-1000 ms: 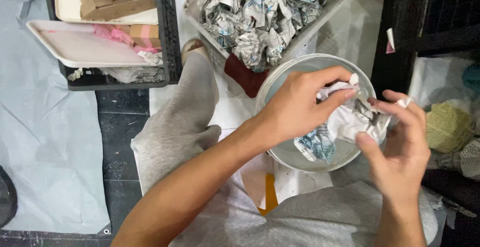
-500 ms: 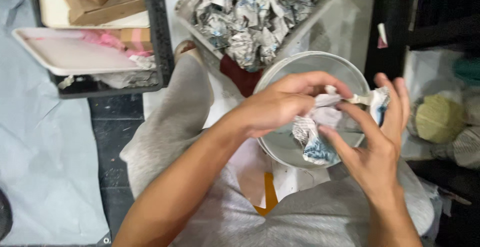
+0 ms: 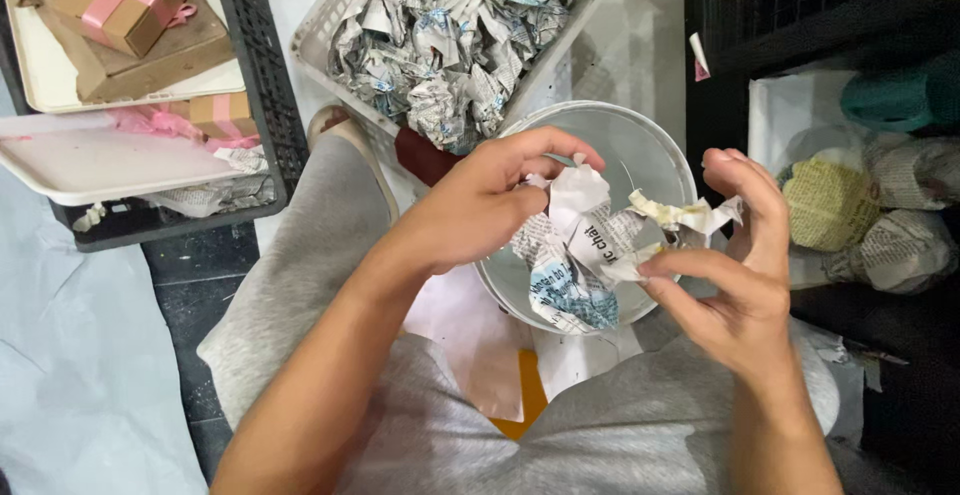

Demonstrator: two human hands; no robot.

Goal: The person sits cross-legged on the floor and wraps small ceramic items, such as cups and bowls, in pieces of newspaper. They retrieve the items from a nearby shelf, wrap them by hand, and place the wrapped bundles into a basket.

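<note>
Left hand (image 3: pixel 480 205) and right hand (image 3: pixel 745 275): fingers of both clamped on 1 crumpled printed newspaper sheet (image 3: pixel 585 245), held above the round clear plastic bowl (image 3: pixel 640 145). The sheet hides the bowl's contents.

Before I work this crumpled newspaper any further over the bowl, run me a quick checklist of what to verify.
1. Left hand pinching the crumpled newspaper: ok.
2. Right hand gripping its other end: ok.
3. Paper held over the round bowl: ok.
4. Bowl steady on the lap: cannot tell.
5. White basket of crumpled newspaper within sight ahead: ok.
6. Whether the paper is wet or has paste on it: cannot tell.
</note>
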